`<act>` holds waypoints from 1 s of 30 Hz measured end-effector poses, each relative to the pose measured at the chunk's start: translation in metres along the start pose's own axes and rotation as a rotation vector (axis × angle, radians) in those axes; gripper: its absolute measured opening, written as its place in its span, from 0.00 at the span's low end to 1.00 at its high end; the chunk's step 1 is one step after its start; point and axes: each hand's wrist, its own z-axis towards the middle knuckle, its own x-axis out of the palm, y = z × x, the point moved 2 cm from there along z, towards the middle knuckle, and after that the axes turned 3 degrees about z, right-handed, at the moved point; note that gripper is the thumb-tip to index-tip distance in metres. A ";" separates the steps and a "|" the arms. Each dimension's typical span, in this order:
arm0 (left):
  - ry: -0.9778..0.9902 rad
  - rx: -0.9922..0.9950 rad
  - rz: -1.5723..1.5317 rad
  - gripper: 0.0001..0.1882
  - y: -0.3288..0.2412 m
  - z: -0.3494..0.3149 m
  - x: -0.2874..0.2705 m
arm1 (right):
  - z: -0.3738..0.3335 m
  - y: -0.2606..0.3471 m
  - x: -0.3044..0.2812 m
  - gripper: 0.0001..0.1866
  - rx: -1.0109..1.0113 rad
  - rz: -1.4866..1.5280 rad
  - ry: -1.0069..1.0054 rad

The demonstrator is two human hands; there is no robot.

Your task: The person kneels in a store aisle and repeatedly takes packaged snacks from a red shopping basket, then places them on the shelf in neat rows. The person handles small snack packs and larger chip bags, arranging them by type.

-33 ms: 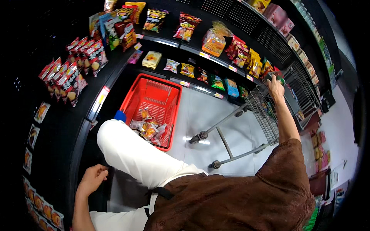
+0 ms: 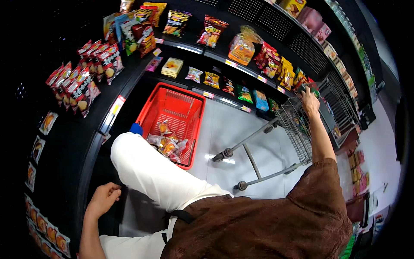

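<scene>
Where the black shelves (image 2: 181, 45) bend around the left and far sides, a person in a brown shirt (image 2: 258, 224) and white trousers (image 2: 159, 177) is low on the pale floor (image 2: 220, 121). A wire shopping cart (image 2: 295, 129) lies to the right, its wheels pointing left. Between cart and left shelves sits a red basket (image 2: 174, 98), just beyond the bent knee. Bright snack bags (image 2: 211, 32) line the far shelves, and a row of red ones (image 2: 79, 97) leans on the left. The hands are well apart. Reaching out to the cart, the right hand (image 2: 310, 102) has its fingers on a dark green item (image 2: 313, 91); I cannot tell whether they grip it. Near the knee, the left hand (image 2: 103, 199) is loosely curled, its palm hidden. Small wrapped snacks (image 2: 169, 146) lie heaped in the basket's near end.
</scene>
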 end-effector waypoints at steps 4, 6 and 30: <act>-0.071 -0.044 0.066 0.13 0.006 -0.012 -0.008 | 0.002 0.015 -0.016 0.24 -0.005 0.028 0.083; -0.098 0.040 0.092 0.14 0.013 -0.007 -0.009 | -0.004 0.020 -0.030 0.26 0.007 0.069 0.112; 0.172 0.097 0.447 0.15 -0.022 -0.056 -0.005 | -0.073 0.022 -0.088 0.33 -0.092 0.043 0.257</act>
